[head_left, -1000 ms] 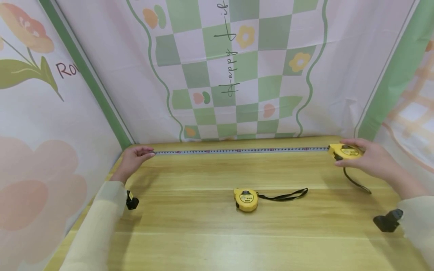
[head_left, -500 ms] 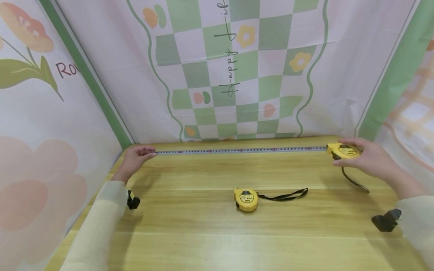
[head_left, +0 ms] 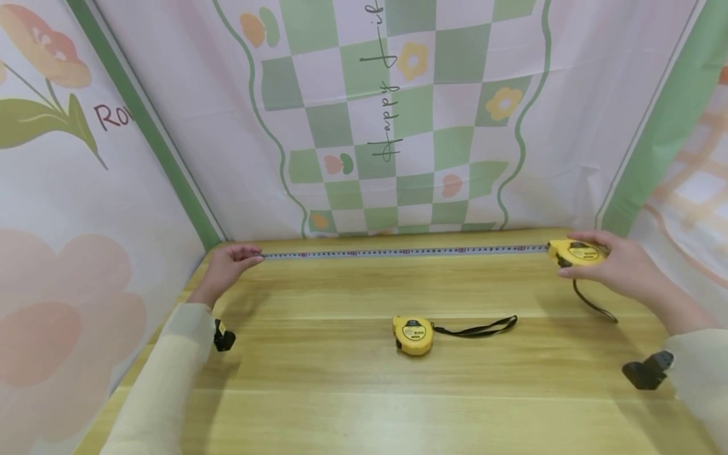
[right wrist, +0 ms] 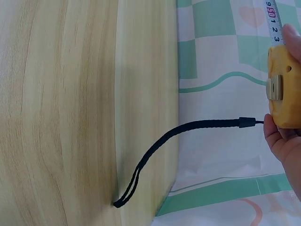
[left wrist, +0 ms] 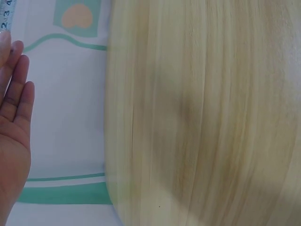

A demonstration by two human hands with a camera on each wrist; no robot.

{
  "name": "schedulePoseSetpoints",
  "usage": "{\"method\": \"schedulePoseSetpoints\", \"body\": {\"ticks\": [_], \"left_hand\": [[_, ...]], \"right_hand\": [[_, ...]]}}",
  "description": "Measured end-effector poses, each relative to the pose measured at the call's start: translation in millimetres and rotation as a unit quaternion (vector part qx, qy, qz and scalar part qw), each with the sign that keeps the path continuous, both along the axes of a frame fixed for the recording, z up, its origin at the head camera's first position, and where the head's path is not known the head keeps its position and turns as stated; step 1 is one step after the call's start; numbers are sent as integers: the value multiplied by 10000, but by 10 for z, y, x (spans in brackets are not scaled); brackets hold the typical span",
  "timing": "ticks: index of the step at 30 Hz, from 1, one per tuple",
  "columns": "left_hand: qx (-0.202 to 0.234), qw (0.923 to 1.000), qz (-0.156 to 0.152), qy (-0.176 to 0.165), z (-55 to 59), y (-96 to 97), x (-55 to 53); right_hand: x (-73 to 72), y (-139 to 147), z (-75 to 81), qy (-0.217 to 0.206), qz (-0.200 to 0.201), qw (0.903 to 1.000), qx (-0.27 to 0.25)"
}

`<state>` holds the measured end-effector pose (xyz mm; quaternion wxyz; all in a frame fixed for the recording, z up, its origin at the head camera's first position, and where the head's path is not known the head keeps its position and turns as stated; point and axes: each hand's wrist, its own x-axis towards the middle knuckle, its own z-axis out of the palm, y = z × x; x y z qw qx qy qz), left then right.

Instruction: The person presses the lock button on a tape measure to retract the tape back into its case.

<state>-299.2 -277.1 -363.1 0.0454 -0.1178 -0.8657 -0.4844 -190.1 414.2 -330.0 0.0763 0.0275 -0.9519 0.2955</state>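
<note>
My right hand [head_left: 625,265] grips a yellow tape measure [head_left: 580,253] near the table's back right corner. Its black wrist strap [right wrist: 197,125] dangles below. The blade [head_left: 406,253] is drawn out straight to the left, and my left hand [head_left: 224,268] pinches its free end between thumb and fingertips at the back left. In the left wrist view, low numbers on the blade [left wrist: 6,16] show just past the thumb. The right wrist view shows the blade [right wrist: 273,21] leaving the case a little past a red 50 mark. A metal clip [right wrist: 274,88] sits on the case.
A second yellow tape measure [head_left: 414,335], its blade in, lies mid-table with a black strap [head_left: 478,330] stretching right. The wooden table [head_left: 318,392] meets printed fabric curtains [head_left: 244,189] at the back and sides. A small black camera [head_left: 648,371] hangs at the right wrist.
My right hand has shifted slightly left with the tape measure, and the blade's marks have slid a little to the right. My left hand stays almost where it was.
</note>
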Motion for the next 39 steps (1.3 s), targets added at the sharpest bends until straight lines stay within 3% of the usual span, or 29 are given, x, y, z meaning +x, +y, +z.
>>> {"method": "schedulePoseSetpoints", "body": {"ticks": [12,27,39], "left_hand": [[-27,10000,-55,22,13,70,-30],[66,9995,-28,-299,36,122,-26],[137,9997,-13,-211,29,148,-13]], "right_hand": [[-16,-25,-21,-68,-92,9999,-124],[-35,-74,0,-111,-39,9997,-236],[-20,-119,20,-37,-52,9997,-223]]}}
